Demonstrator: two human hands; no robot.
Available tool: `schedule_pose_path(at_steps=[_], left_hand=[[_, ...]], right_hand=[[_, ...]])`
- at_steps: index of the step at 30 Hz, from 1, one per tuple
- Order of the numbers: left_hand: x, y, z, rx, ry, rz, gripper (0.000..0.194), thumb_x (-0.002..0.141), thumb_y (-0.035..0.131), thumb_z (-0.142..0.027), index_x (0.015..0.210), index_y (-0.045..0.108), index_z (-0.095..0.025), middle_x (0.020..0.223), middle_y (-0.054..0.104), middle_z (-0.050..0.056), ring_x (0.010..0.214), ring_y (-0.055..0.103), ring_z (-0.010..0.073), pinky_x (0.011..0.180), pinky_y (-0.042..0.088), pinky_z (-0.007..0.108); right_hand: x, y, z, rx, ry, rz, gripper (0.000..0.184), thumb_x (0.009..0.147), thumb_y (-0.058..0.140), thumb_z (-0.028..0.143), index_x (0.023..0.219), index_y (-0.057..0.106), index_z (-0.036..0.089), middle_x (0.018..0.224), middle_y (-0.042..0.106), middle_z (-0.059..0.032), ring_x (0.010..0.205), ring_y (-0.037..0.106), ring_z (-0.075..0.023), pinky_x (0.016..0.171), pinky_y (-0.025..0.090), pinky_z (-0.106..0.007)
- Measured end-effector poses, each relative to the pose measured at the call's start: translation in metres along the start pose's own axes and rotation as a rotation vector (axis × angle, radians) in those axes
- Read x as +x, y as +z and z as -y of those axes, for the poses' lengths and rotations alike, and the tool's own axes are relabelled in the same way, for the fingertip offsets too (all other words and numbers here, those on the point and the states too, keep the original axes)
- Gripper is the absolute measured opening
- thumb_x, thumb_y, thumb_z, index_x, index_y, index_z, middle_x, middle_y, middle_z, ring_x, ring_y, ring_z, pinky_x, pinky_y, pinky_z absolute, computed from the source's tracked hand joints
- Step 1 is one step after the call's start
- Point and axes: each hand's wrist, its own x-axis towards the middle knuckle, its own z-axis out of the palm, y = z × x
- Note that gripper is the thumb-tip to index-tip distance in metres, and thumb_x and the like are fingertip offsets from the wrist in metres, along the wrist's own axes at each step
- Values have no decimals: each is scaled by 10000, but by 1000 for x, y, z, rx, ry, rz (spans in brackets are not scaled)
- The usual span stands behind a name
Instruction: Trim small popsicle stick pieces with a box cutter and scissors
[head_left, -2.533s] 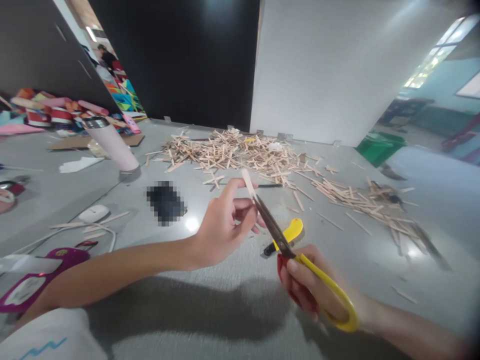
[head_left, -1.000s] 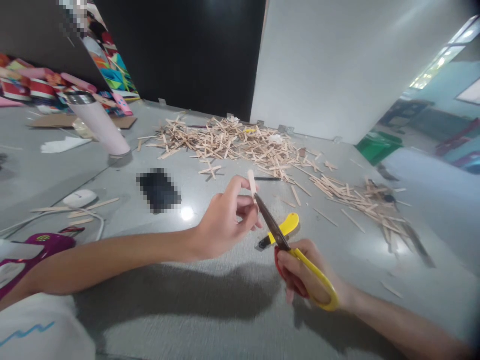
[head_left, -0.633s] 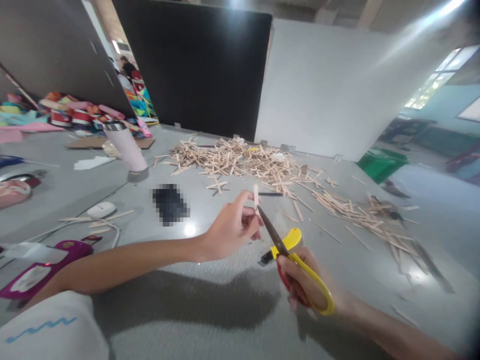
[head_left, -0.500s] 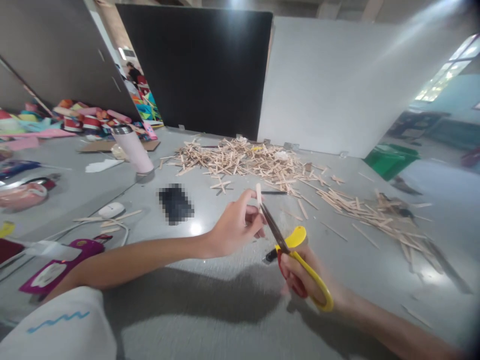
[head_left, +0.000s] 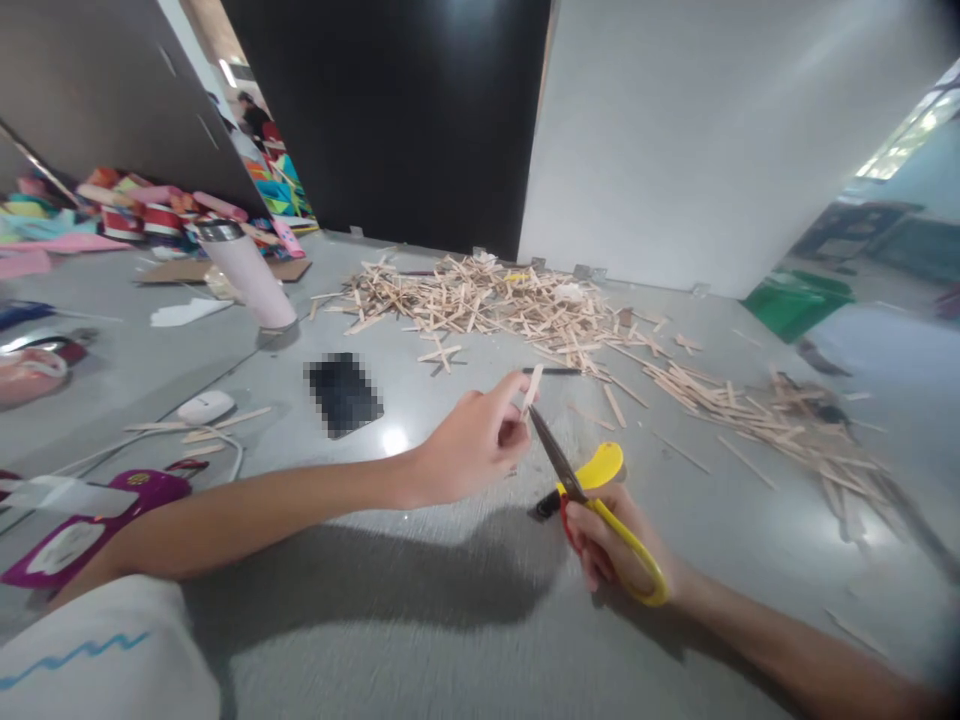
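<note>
My left hand [head_left: 472,445] pinches a short wooden stick [head_left: 531,390] between thumb and fingers, holding it upright above the grey table [head_left: 420,620]. My right hand [head_left: 611,540] grips yellow-and-red scissors [head_left: 600,510]; their dark blades point up and left, with the tips right at the lower end of the stick. A yellow utility knife [head_left: 589,475] lies on the table just behind the scissors.
A large heap of wooden sticks [head_left: 495,305] spreads across the far table, trailing right [head_left: 750,405]. A pink bottle [head_left: 247,275], a blurred dark phone [head_left: 343,393], a white mouse [head_left: 204,406] and purple items [head_left: 90,520] lie to the left. Dark and white panels stand behind.
The stick in my left hand looks shorter and now tilts rightward. The scissors stay at the stick's base. The view has shifted slightly.
</note>
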Motion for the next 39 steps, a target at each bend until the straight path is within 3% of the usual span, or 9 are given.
schedule_pose_path(at_steps=[6, 13, 15, 18, 22, 26, 39], left_hand=[[1, 0, 1, 73, 5, 28, 302, 938, 577, -86, 1174, 473, -241, 760, 723, -60, 558, 614, 98, 567, 390, 216], [0, -1, 2, 191, 46, -9, 373, 957, 572, -85, 1312, 585, -200, 639, 566, -112, 505, 376, 85, 561, 350, 235], [1, -2, 1, 192, 46, -13, 382, 971, 578, -111, 1343, 605, -194, 644, 594, -99, 501, 409, 87, 556, 362, 233], [4, -5, -2, 94, -3, 10, 442, 967, 599, -144, 1406, 629, -191, 720, 715, -47, 511, 582, 97, 554, 436, 218], [9, -10, -7, -101, -140, 52, 478, 944, 606, -158, 1416, 673, -173, 838, 803, 25, 539, 715, 136, 542, 543, 218], [11, -12, -9, -87, -157, 44, 501, 946, 616, -165, 1443, 680, -167, 836, 807, 32, 544, 730, 139, 517, 543, 201], [14, -14, -6, 31, -139, 27, 481, 950, 625, -190, 1417, 732, -158, 787, 810, 22, 508, 697, 121, 508, 492, 188]], right_hand=[[0, -2, -1, 10, 26, 21, 729, 864, 696, 888, 597, 499, 239, 378, 390, 80, 298, 448, -91, 338, 401, -196], [3, -4, 3, -17, 5, 38, 722, 883, 671, 869, 574, 494, 241, 367, 426, 54, 292, 450, -100, 331, 342, -202], [3, -4, 3, -10, 8, 30, 716, 869, 673, 879, 583, 499, 246, 368, 415, 61, 292, 466, -112, 320, 334, -208], [4, -4, 2, -9, -6, 41, 707, 884, 672, 869, 595, 529, 240, 375, 449, 53, 299, 461, -106, 336, 386, -216], [5, -4, 4, 39, -20, 77, 668, 895, 698, 826, 614, 568, 233, 385, 454, 68, 303, 405, -86, 404, 532, -250], [6, -4, 8, 79, -39, 106, 645, 905, 713, 790, 614, 580, 230, 392, 444, 88, 324, 385, -72, 526, 647, -298], [2, -3, 16, 93, -88, 139, 645, 911, 703, 812, 666, 599, 224, 420, 489, 76, 365, 430, -87, 623, 674, -334]])
